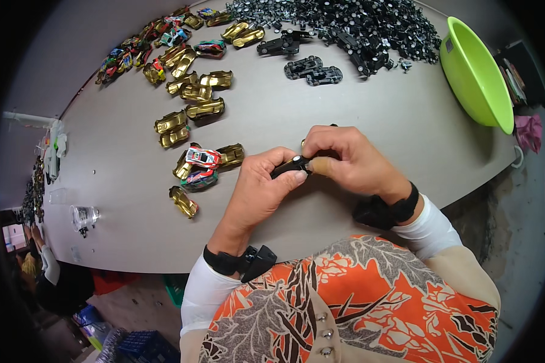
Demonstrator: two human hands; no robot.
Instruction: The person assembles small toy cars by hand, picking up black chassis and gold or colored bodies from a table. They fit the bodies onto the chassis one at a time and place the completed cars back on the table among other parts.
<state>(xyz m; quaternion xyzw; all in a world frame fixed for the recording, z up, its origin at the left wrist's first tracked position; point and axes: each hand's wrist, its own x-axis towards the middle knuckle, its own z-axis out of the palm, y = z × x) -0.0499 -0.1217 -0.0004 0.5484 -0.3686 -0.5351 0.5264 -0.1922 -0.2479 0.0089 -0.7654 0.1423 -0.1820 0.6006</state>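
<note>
My left hand [261,184] is closed round a small black toy car chassis [284,167], thumb along its near side. At its right end, by a pale wheel, the thumb and fingers of my right hand [345,158] pinch together; a small part there is mostly hidden by them. A bit of gold and a dark edge show behind my right hand, too covered to name. To the left lie gold toy car bodies [230,156], a white and red toy car body [203,157] and a green and red one [198,179]. Another gold body [183,202] lies nearer me.
Black chassis [323,75] and a big heap of wheel parts [393,30] lie at the far side. Coloured car bodies [127,55] are piled far left. A green basin [475,72] stands right, a clear cup [83,216] left. Another person [51,272] works at far left.
</note>
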